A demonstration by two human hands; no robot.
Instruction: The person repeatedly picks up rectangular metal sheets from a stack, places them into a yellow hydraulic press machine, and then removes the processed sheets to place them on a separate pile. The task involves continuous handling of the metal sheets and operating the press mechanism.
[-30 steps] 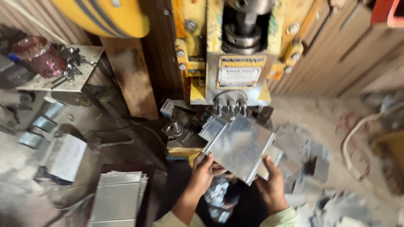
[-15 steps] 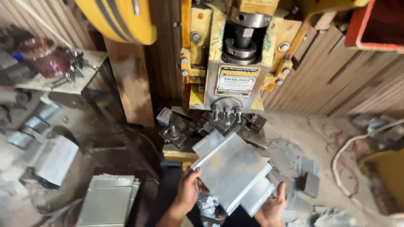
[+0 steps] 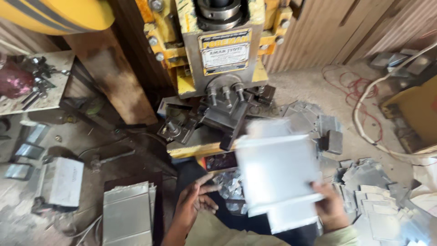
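Standing over the scene, largest thing first:
Press: a yellow and grey power press (image 3: 223,59) fills the top middle, its ram block with three bolts hanging above the dark die tooling (image 3: 214,120) on the yellow bed edge.
Floor: dusty concrete (image 3: 314,86) runs to the right edge, where a white cable (image 3: 364,114) and thin red wire lie.
Sheet stack: a blurred stack of bright metal sheets (image 3: 277,175) sits just in front of the die, below and to its right, tilted, apart from the tooling.
Cut blanks: a neat pile of similar sheets (image 3: 127,214) lies at the lower left on the floor; loose offcuts (image 3: 378,200) spread at the lower right.
Right hand: the right hand (image 3: 330,209) grips the stack at its lower right corner, fingers closed around the edge and thumb on top.
Left hand: the left hand (image 3: 193,200) hangs free to the left of the stack, well apart from it, fingers loosely spread and holding nothing.
Step in hand: by my judgement the stack is being carried one-handed in front of the press.
Next move: feeding the die would call for the left hand to steady the left edge and level the sheets, keeping fingers clear of the ram.
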